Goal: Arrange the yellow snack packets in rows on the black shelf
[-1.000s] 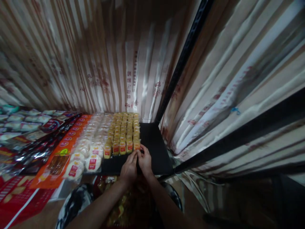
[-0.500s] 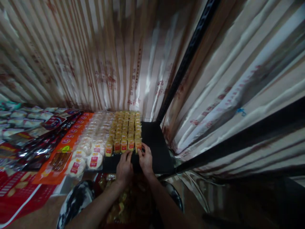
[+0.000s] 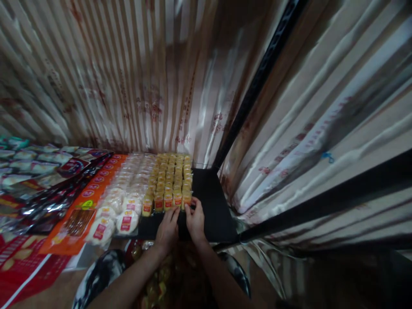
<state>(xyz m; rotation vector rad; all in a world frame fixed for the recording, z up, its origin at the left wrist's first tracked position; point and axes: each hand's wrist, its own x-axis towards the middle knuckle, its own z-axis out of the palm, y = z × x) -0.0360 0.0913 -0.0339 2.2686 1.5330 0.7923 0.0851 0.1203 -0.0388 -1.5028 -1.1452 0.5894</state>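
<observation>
The small yellow packet (image 3: pixel 186 200) with a red-orange label stands a little below the centre of the frame, at the front end of the rightmost row. It is just beyond the fingertips of the right hand (image 3: pixel 195 219), whose thumb is at its front and whose forefinger is at its right side. I cannot tell whether these fingers grip it firmly. The left hand (image 3: pixel 168 225) lies just beside, to the left, with its fingers at the lower front edge of the neighbouring packets (image 3: pixel 168 199); a hold there I also cannot tell. The two hands are near each other, yet apart, with backs upward and fingers bent forward. Both forearms come from the bottom of the frame and converge upward.

Behind the front packets, further yellow rows (image 3: pixel 169 176) go back along the black shelf (image 3: pixel 209 210). To their left lie white round packs (image 3: pixel 128 222), then an orange bag (image 3: pixel 69 229), and dark glossy packets (image 3: pixel 64 197) at the left. A striped curtain (image 3: pixel 128 77) fills the upper frame, and a black post (image 3: pixel 247 96) slants before it.
</observation>
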